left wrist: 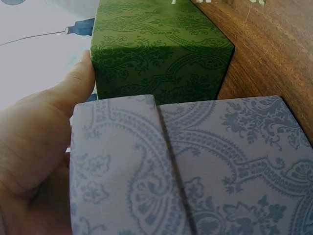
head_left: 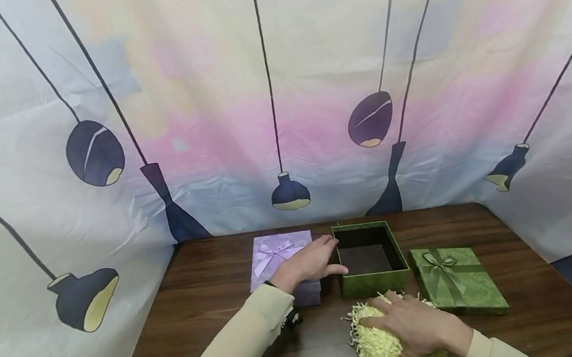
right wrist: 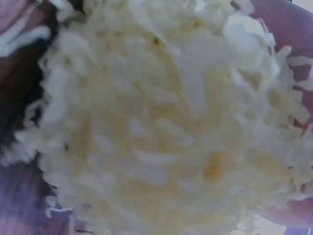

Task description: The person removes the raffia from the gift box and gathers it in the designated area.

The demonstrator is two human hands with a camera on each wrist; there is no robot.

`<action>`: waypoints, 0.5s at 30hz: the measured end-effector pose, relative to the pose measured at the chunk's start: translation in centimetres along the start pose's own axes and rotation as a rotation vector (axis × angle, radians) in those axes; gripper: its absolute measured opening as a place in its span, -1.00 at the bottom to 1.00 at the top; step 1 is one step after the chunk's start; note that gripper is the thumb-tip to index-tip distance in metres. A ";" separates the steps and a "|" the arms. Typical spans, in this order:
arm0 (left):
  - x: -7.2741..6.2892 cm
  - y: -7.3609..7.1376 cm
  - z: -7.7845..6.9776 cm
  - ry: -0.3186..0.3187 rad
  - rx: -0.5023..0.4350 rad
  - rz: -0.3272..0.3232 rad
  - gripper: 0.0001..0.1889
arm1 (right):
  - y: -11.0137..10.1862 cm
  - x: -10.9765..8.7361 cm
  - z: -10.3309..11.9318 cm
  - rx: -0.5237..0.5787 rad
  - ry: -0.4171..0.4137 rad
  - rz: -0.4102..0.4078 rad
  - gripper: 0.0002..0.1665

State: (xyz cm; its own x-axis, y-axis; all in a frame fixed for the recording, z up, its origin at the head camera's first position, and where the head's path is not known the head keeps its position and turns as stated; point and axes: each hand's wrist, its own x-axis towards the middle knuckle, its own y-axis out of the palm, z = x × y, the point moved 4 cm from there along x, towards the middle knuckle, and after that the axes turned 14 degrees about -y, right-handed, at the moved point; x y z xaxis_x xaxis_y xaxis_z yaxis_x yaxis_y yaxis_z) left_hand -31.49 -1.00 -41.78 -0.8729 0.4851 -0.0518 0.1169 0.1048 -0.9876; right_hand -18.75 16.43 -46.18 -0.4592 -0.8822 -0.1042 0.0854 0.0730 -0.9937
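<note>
My left hand (head_left: 313,263) reaches over the purple gift box to the open green box (head_left: 375,284). Its fingertips are at the green box's left rim, and the thumb (left wrist: 80,73) lies straight at the near corner. Inside, the green box shows a dark, bare bottom. In front of it, my right hand (head_left: 418,325) grips a bundle of pale yellow shredded paper (head_left: 377,345), fingers spread and bent over the top. The paper (right wrist: 156,127) fills most of the right wrist view, with parts of the hand at its right edge.
The purple box (head_left: 296,239), lidded and tied with a lilac bow, stands left of the green box. A green lid (head_left: 481,286) with a ribbon bow lies at the right on the wooden table (head_left: 199,297). Behind the table hangs a cloth (head_left: 231,121) printed with lamps.
</note>
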 end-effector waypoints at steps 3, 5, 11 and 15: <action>0.0 0.1 0.1 -0.003 0.006 -0.004 -0.16 | -0.5 -0.2 0.0 0.030 -0.003 0.001 0.15; -0.1 0.1 0.1 -0.004 0.007 -0.003 -0.16 | -0.8 -0.2 0.0 0.045 -0.010 -0.006 0.14; 0.0 0.1 0.1 -0.003 0.002 0.008 -0.17 | -1.4 -0.6 0.2 0.095 -0.013 -0.011 0.12; -0.1 0.1 0.1 -0.005 0.003 0.013 -0.16 | -1.8 -0.7 0.3 0.077 -0.035 -0.032 0.12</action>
State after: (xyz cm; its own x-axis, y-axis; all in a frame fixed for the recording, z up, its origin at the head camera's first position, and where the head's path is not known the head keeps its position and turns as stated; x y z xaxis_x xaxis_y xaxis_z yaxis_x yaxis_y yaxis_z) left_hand -31.44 -1.12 -41.88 -0.8737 0.4820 -0.0649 0.1265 0.0963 -0.9873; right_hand -18.30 16.73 -44.34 -0.4313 -0.8995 -0.0699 0.1394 0.0100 -0.9902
